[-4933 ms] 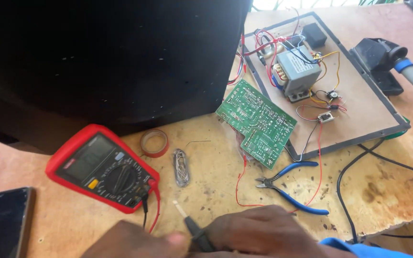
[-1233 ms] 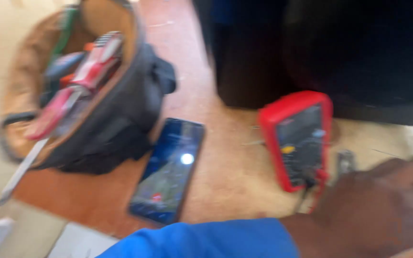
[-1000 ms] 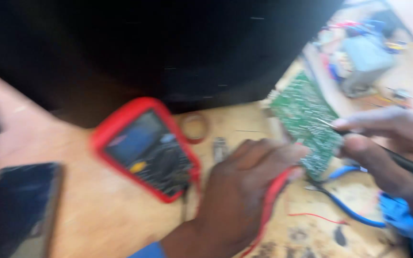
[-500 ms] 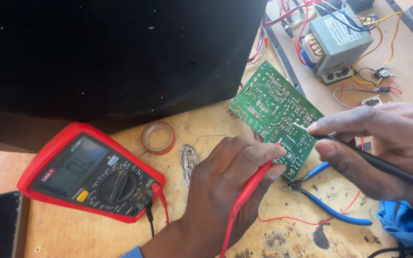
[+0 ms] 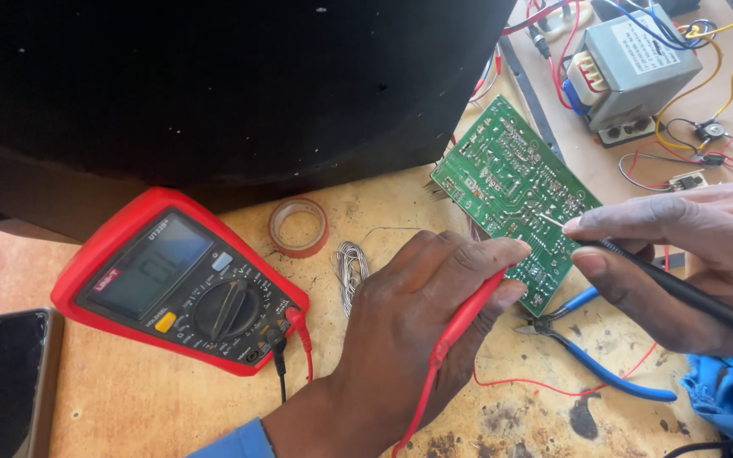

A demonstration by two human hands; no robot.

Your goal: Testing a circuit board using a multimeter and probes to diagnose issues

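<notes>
My left hand (image 5: 409, 322) grips a red meter probe (image 5: 456, 326), its tip against the lower edge of a green circuit board (image 5: 511, 191) lying solder side up. My right hand (image 5: 680, 254) pinches a black meter probe (image 5: 680, 288) whose metal tip touches the board's surface near the middle. Both leads run back to a red multimeter (image 5: 176, 280) on the wooden bench, to the left of my left hand, with its screen lit.
A big black cabinet (image 5: 214, 85) fills the top left. A tape roll (image 5: 299, 227) and solder coil (image 5: 349, 267) lie between meter and board. Blue-handled pliers (image 5: 595, 356) rest under my right hand. A grey transformer (image 5: 625, 68) with wires sits top right, a dark phone (image 5: 2, 382) bottom left.
The view swung from a tool bag and phone back to the bench. Both hands brought the probes onto the circuit board and now hold them steady there.
</notes>
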